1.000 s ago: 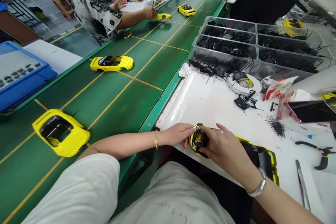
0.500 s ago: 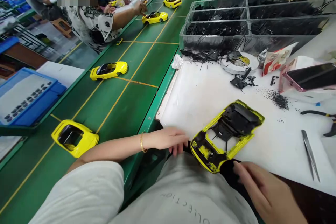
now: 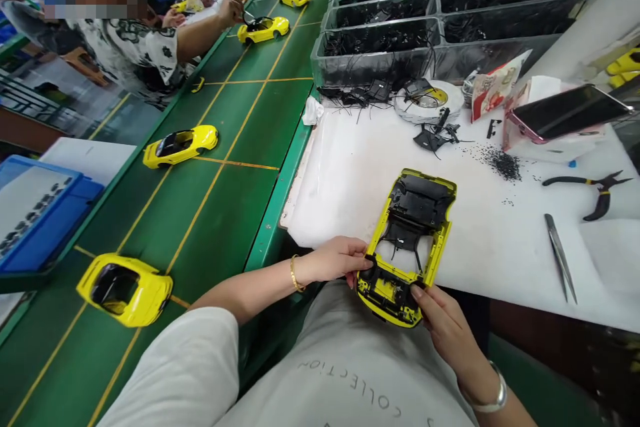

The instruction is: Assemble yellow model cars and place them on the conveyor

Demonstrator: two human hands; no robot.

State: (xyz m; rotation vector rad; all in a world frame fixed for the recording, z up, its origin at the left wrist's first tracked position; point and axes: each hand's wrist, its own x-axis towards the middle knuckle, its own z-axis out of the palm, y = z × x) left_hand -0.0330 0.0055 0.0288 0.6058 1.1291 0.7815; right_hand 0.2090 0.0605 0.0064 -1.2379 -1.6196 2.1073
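Yellow car shell (image 3: 404,235) is sitting at the desk's (image 3: 340,187) near edge, inner side facing up, black panels showing; its far end is extending over the desk, its near end is sticking out past the edge toward the wearer. Can't tell if it's touching the desk. Left grip (image 3: 343,260) is grasping the shell's left side close to the near end, thumb pressing on top. Right grip (image 3: 443,317) is grasping the opposite side, thumb on top too. Both are holding just off the desk's near edge.

Clear divided bin (image 3: 370,73) is standing at the desk's far end, holding black parts. Tape roll (image 3: 407,110) is lying toward the desk's far end, loose black pieces (image 3: 435,138) just on the near side. Black granules (image 3: 505,165) are lying in a pile, right of the desk's middle. Phone (image 3: 570,110) is leaning at the desk's far right; pliers (image 3: 604,202) are lying at the desk's right, tweezers (image 3: 557,253) nearer its front edge.

Green conveyor (image 3: 240,213) is running along the desk's left side, carrying yellow cars (image 3: 127,290). Across it from the desk, a co-worker's arm (image 3: 200,37) is hovering beside one car; contact unclear.
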